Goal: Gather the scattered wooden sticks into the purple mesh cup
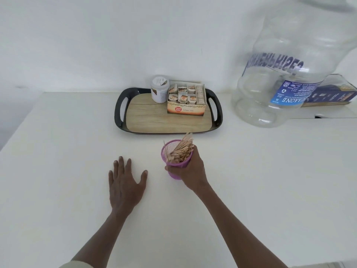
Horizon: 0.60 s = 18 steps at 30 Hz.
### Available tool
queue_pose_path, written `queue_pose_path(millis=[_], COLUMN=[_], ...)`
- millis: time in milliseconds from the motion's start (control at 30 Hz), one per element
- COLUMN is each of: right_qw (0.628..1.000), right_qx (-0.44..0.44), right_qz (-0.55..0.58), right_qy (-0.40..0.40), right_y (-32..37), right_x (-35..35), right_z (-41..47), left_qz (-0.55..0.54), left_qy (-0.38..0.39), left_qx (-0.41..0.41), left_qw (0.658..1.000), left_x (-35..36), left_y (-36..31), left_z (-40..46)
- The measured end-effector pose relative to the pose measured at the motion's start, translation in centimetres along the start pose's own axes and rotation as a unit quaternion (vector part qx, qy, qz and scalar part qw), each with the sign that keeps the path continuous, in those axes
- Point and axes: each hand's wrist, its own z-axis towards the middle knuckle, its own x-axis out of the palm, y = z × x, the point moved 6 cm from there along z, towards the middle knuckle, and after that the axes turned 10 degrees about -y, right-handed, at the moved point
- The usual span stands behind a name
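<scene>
Two hands over white table (58, 151). Right hand (190, 167) wrapped round purple cup (176, 171), thumb on near-left wall, fingers curled round right side. Cup upright or slightly tilted, can't tell which; near centre of table, just near of tray (120, 109). Sticks (182, 150) bundled inside cup, leaning right and far, tips poking above rim. Left hand (124, 182) flat on table, palm down, fingers straight and spread, holding nothing; left of cup, apart from it. Black-rimmed tray with wood-look floor at far centre; white jar (160, 88) and opened tea box (187, 99) side by side on far half, box right of jar. Big clear water jug (289, 60) at far right, label upside down. Dark flat box (332, 93) behind jug, partly hidden.
</scene>
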Motion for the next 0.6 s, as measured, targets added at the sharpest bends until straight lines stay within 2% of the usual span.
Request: queue_pose_path(millis=[67,167,267,367,600], right_qw=[1.000,0.999,0.999,0.998,0.996], right_qx=[-0.011,0.009,0.003,0.022,0.023], right_qz=[-0.002,0.037,0.028,0.059,0.070], right_qy=[0.014,-0.008,0.023,0.005,0.046], right_y=[0.2,0.1,0.3,0.5,0.9], right_x=[0.3,0.3,0.7,0.6,1.0], right_z=[-0.2,0.0,0.0,0.1,-0.3], left_qz=[-0.001,-0.001,-0.004,-0.004,0.000], left_qy=[-0.003,-0.004,-0.002,-0.004,-0.001], left_qx=[0.002,0.001,0.002,0.002,0.003], left_qw=[1.000,1.000,1.000,1.000,1.000], left_x=[-0.1,-0.2,-0.2,-0.3,-0.6], left_y=[-0.1,0.0,-0.1,-0.2,-0.4], left_z=[0.0,0.1,0.1,0.1,0.2])
